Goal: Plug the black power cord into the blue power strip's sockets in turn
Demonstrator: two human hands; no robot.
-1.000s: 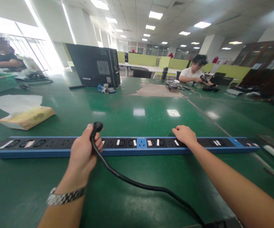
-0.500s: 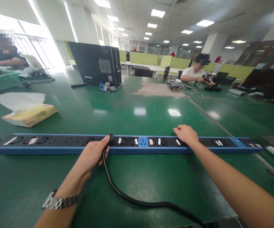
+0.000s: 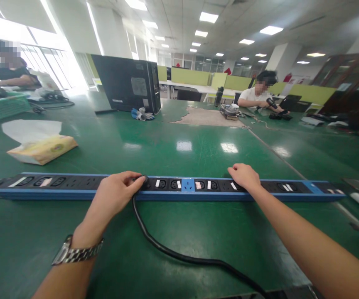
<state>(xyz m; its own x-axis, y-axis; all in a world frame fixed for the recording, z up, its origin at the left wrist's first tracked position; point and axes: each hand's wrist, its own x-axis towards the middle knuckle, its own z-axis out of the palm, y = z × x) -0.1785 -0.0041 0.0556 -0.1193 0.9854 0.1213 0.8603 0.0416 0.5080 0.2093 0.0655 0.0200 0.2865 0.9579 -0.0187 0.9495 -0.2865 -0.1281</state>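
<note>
A long blue and black power strip [image 3: 188,185] lies across the green table with its sockets facing up. My left hand [image 3: 117,189], with a metal watch on the wrist, is closed on a black plug [image 3: 142,182] at the strip, left of its middle. From that plug a thick black cable [image 3: 167,252] curves down to the bottom edge. Farther right, my right hand [image 3: 244,176] is closed over the strip, gripping its edges; its fingertips are mostly hidden.
A tissue pack [image 3: 44,148] and a green basket [image 3: 6,107] are at the left. Behind the strip stand a black computer case [image 3: 129,85] and gloves [image 3: 142,114]. One person [image 3: 259,93] sits at the back right, another [image 3: 8,72] at the far left.
My left hand has shifted from holding the plug's side and cable to grasping the plug from above, fingers over the strip. My right hand has stayed in place.
</note>
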